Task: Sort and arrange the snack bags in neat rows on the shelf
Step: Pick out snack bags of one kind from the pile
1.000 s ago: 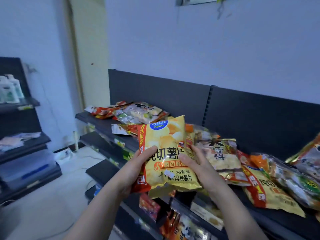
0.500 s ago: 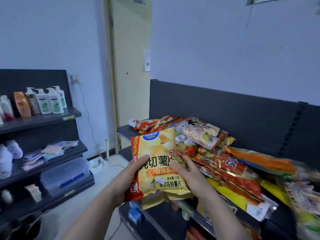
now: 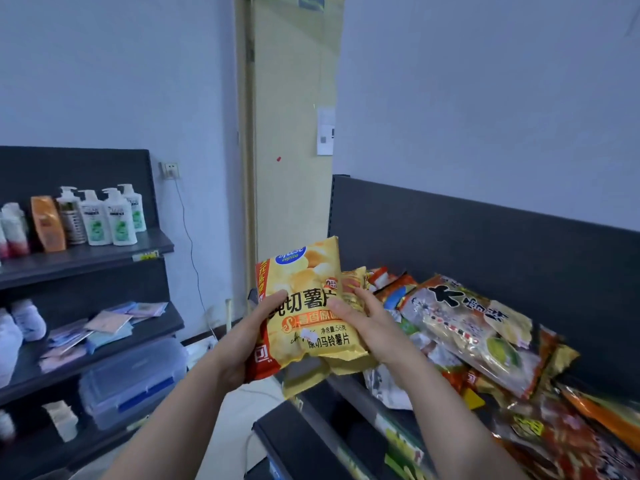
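**Status.** The left hand (image 3: 256, 330) grips the chip bags (image 3: 304, 271) at their left edge, thumb across the printed front and fingers behind. The right hand (image 3: 367, 323) clamps the right edge the same way: thumb on the front, fingers laid along the side. At least two more yellow bottom seams show behind the front bag, so this is probably a small stack of one kind.

**Position.** The chip bags are held in the air, upright, print toward the person, off the left end of the shelf (image 3: 485, 244) and just in front of its top tier. They touch no tier.

**Reason for the hold.** Opposed grips on both edges likely serve to square the stack and keep like bags together before placing.

**Shelf condition.** A heap (image 3: 460, 334) of mixed bags lies overlapped and tilted against the back panel, from the left end rightward. No row is formed there.

**Next step, as judged.** Placement calls for bare shelf. The heap must be cleared first, or the stack set at the left end.
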### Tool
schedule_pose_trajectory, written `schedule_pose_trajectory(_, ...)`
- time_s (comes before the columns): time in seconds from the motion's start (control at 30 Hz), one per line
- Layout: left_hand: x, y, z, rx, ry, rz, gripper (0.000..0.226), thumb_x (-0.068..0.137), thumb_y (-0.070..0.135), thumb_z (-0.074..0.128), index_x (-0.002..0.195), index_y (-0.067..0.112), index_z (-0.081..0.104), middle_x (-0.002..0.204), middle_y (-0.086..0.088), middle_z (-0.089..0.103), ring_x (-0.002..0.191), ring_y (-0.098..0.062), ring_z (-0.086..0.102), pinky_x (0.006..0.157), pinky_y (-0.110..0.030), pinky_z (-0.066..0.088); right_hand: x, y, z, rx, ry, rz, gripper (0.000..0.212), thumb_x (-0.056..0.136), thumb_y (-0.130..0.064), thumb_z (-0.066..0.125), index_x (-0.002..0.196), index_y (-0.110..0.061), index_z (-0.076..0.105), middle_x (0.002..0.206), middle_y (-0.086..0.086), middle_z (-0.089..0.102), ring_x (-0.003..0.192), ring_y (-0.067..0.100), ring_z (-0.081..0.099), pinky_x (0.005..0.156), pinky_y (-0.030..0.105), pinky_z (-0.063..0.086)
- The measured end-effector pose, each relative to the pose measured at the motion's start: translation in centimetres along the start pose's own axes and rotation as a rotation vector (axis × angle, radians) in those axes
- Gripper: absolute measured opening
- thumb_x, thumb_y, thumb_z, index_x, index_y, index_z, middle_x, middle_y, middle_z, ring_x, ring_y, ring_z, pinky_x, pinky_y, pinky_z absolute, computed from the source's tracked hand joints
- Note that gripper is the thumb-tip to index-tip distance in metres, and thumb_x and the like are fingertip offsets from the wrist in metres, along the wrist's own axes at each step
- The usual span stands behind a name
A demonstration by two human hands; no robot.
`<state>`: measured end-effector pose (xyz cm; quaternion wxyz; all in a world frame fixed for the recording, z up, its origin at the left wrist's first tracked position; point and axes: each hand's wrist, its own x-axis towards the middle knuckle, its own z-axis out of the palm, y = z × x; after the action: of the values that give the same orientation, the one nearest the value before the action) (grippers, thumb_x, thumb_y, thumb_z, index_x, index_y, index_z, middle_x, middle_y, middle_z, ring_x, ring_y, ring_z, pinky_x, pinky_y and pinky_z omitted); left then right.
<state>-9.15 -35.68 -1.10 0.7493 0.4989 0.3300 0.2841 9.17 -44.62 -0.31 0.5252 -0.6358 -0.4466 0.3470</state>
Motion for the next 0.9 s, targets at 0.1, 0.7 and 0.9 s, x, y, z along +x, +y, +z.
schedule_pose_trajectory(0.1,4.7,2.1,-0.4,0.010,-0.007,0.040,0.055,0.071,0.053,0.064,0.112,0.016,0.066,0.103,-0.012,0.074,0.077,-0.025,0.073,0.077,-0.038,0.057,4.9,-1.4,-0.8,0.010,-0.010,-0.057,0.087,0.051,-0.071,0.075,0.126,-0.038,0.048,0.117,-0.006,0.067,0.099,0.014,0.069,0.090,0.039,0.056)
schedule_pose_trajectory(0.7,35.3,8.4,-1.2,0.232,-0.309,-0.148,0.052,0.090,0.059,0.050,0.108,0.015,0.071,0.101,-0.012,0.075,0.084,-0.028,0.073,0.076,-0.035,0.055,25.9,0.3,-6.7,-0.476,0.519,0.079,0.043,0.095,-0.014,0.054,0.134,-0.030,0.053,0.127,-0.005,0.057,0.085,0.006,0.058,0.060,0.019,0.044)
schedule_pose_trajectory(0.9,46.0,7.5,-3.3,0.615,-0.256,-0.021,0.066,0.085,0.061,0.040,0.135,0.021,0.051,0.126,-0.008,0.063,0.108,-0.028,0.063,0.101,-0.046,0.047,29.3,0.7,-5.8,-0.476,0.564,0.283,0.049,0.091,-0.036,0.058,0.138,-0.026,0.049,0.124,-0.007,0.052,0.106,0.012,0.054,0.079,0.028,0.049)
